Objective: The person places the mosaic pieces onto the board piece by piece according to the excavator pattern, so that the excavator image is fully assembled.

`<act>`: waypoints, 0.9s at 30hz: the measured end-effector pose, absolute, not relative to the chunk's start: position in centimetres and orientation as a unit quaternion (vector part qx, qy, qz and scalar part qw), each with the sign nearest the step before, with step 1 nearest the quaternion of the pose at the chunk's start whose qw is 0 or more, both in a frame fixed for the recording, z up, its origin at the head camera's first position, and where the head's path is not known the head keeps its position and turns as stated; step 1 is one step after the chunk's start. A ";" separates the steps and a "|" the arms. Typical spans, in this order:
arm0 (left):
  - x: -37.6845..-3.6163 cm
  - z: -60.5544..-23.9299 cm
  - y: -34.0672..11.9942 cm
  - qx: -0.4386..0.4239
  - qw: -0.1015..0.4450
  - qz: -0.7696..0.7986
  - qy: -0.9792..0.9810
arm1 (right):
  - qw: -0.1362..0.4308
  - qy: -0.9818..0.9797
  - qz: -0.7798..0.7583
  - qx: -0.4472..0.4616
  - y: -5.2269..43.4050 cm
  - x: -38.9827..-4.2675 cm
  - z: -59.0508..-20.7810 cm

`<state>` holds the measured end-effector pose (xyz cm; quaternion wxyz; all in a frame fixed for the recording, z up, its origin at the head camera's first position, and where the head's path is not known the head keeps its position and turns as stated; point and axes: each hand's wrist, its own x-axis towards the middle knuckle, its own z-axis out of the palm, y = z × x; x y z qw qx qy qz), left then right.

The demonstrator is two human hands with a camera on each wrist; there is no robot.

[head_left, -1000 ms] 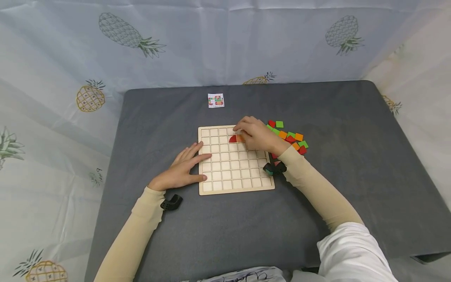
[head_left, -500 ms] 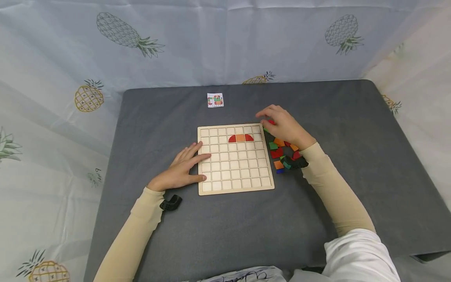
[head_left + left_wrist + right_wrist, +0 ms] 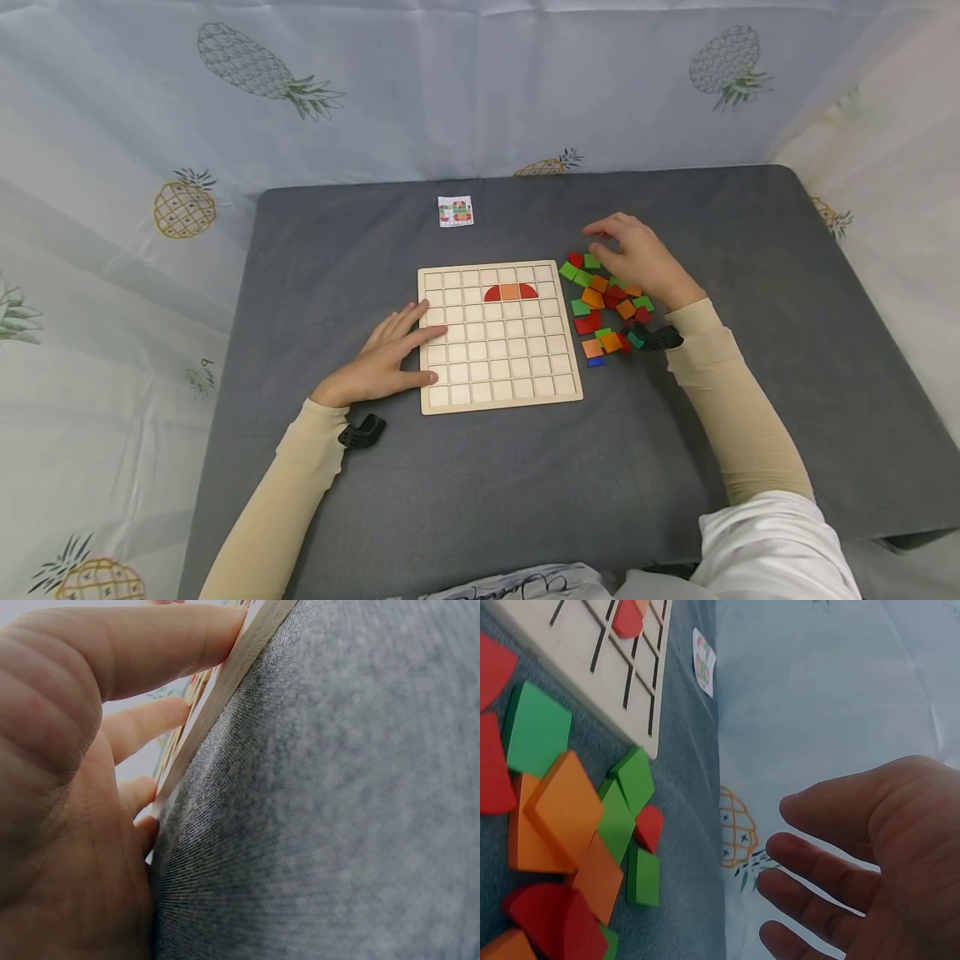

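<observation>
A wooden grid board (image 3: 498,367) lies on the grey table. Two red quarter-round pieces and an orange square (image 3: 510,292) fill three cells in its second row. My left hand (image 3: 390,354) rests flat on the board's left edge (image 3: 225,679), fingers straight, holding nothing. A pile of red, green and orange pieces (image 3: 607,308) (image 3: 562,832) lies right of the board. My right hand (image 3: 633,254) hovers over the far side of that pile, fingers relaxed (image 3: 817,870), with nothing in it.
A small pattern card (image 3: 455,211) (image 3: 703,662) lies on the table beyond the board. A pineapple-print cloth (image 3: 480,92) surrounds the table. A black wrist-camera mount (image 3: 363,432) sits by my left wrist, another (image 3: 660,337) by my right.
My right hand has left the board's second row, where three pieces now lie, and moved right over the loose pile. The left hand has stayed put.
</observation>
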<state>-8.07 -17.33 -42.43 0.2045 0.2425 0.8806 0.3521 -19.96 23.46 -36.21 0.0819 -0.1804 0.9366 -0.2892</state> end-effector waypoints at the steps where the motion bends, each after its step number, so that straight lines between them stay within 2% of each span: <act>1: -8.1 -42.4 -17.3 0.242 0.204 0.352 0.880 | 0.083 0.938 -0.286 -0.178 23.6 -20.0 -36.2; 17: -8.0 -42.3 -17.3 0.240 0.203 0.351 0.882 | 0.141 0.961 -0.191 -0.142 24.3 -21.5 -38.4; 27: -8.0 -42.6 -17.3 0.243 0.199 0.349 0.883 | 0.149 0.965 -0.163 -0.138 23.9 -21.4 -39.2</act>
